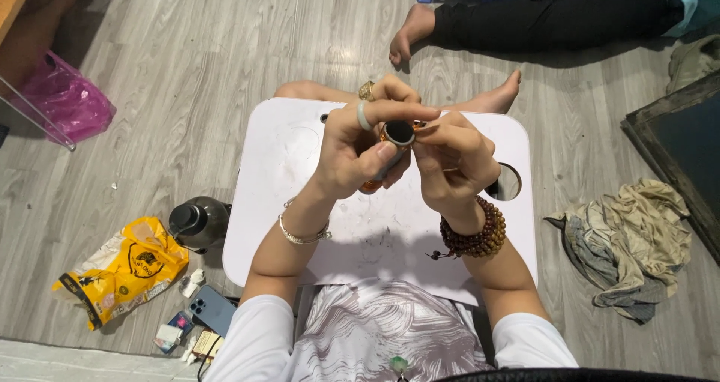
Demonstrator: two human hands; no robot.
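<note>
Left hand (pixel 352 151) and right hand (pixel 450 164) raised together at frame centre, both pinching small amber bottle (pixel 395 138) with dark round top, held above white tabletop (pixel 300 224); left fingers curled round bottle body, right fingertips closed at its top; pale ring on left finger, silver bangle on left wrist, brown bead bracelet (pixel 474 233) on right wrist; dark jug (pixel 199 223), yellow packet (pixel 124 268), blue phone (pixel 212 308) on floor lower left; crumpled cloth (pixel 630 239) at right; another person's bare feet at top.

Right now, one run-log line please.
left hand: grips small amber bottle | right hand: pinches its dark cap | above white lap table
</note>
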